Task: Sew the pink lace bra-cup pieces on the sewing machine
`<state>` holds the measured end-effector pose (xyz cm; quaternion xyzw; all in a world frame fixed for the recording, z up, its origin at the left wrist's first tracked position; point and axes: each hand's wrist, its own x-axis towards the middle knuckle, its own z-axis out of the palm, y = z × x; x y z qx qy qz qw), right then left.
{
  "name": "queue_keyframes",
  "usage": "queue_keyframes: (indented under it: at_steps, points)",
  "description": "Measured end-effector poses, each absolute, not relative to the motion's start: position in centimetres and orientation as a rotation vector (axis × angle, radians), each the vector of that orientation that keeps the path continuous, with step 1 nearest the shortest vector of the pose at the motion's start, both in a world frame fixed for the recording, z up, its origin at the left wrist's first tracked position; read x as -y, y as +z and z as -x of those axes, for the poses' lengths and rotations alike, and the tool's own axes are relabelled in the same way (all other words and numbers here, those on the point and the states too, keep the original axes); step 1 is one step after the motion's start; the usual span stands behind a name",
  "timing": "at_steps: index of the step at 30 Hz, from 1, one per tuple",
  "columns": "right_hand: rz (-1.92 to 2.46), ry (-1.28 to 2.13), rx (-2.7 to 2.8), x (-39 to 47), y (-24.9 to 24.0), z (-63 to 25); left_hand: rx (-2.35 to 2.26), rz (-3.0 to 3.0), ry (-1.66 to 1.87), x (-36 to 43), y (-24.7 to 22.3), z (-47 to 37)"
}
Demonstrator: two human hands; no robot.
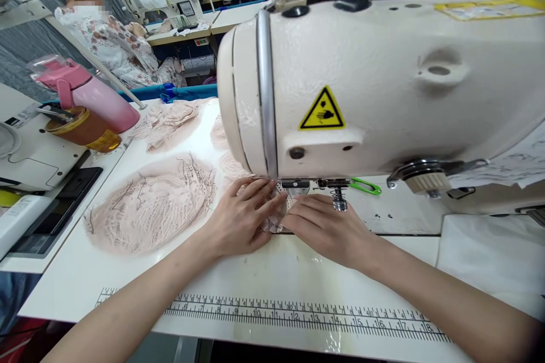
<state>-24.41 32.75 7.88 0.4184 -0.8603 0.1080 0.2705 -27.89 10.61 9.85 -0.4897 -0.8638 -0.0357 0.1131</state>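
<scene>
A pale pink lace piece (276,216) lies under the head of a white sewing machine (383,68), mostly covered by my hands. My left hand (244,215) rests flat on it, fingers stretched toward the needle area and thumb apart. On the other side my right hand (326,227) has its fingers bent and pressed together at the lace edge; its fingertips are partly hidden. The needle itself is hard to make out behind the fingers. Left of my hands, a larger heap of pink lace pieces (153,204) with dark loose threads lies on the white table (238,283).
A printed ruler (272,315) runs along the table's front edge. More lace (170,122) lies farther back. At left stand a pink bottle (93,91) and an amber cup (85,127). A green clip-like tool (365,186) lies behind the needle area. A co-worker (106,39) sits beyond.
</scene>
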Motion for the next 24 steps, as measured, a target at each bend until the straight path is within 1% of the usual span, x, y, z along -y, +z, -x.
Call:
queue_keyframes:
  at_steps: [7, 13, 16, 21, 24]
  points:
    - [-0.965, 0.22, 2.322, -32.9, 8.5, 24.4, 2.534, 1.423, -0.092, -10.6, 9.7, 27.8]
    - [-0.925, -0.009, 2.284, -33.1, 9.3, 24.4, 2.551, 1.432, -0.069, -10.4, 9.6, 27.8]
    - [-0.909, -0.078, 2.283, -33.1, 9.5, 24.4, 2.485, 1.449, -0.094, -10.4, 9.7, 27.8]
    - [-0.946, 0.062, 2.302, -33.0, 9.2, 24.5, 2.23, 1.539, -0.192, -10.5, 9.7, 27.8]
    - [-1.056, 0.222, 2.302, -32.9, 8.6, 24.7, 2.231, 1.51, -0.222, -10.5, 9.8, 27.9]
